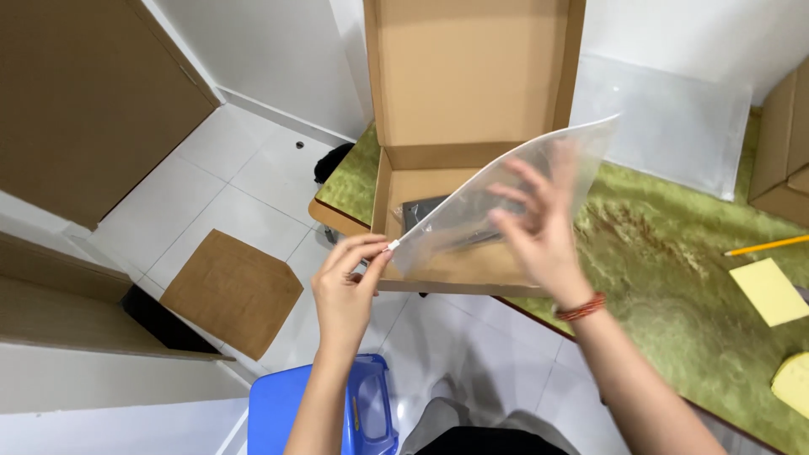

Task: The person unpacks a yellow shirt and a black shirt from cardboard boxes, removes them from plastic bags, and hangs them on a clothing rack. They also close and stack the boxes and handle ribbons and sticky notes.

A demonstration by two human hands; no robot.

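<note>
Left hand: the left hand (344,286) was seen low and left of centre, with thumb and forefinger pinched shut on the white slider at the near-left corner of the clear zip bag (497,198).
Right hand: the right hand (539,227) was raised against the middle of the bag, its fingers (527,177) spread and lightly curled; it was blurred, so whether the bag was gripped or only touched could not be told. A red braided band (581,307) was worn at its wrist.
Clear zip bag: it was held in the air between the two hands, slanting up from the left hand's pinch to a far-right corner, just above and in front of the open box.
Cardboard box: a shallow cardboard box (430,177) lay open on the near-left part of the table, its lid (468,67) standing upright at the far side. A dark flat item (419,212) was seen inside, partly veiled by the bag.
Table: the table (674,253) was covered with a green marbled cloth.
Far right: a second clear plastic sheet (674,122) was propped against the wall, with more cardboard (779,143) beside it.
Near right: a yellow pencil (767,245) and yellow note pads (768,291) lay well apart from the hands.
Floor: a flat cardboard piece (232,291) lay on the white tiles to the left, and a blue plastic stool (371,413) stood near, below the left forearm.
</note>
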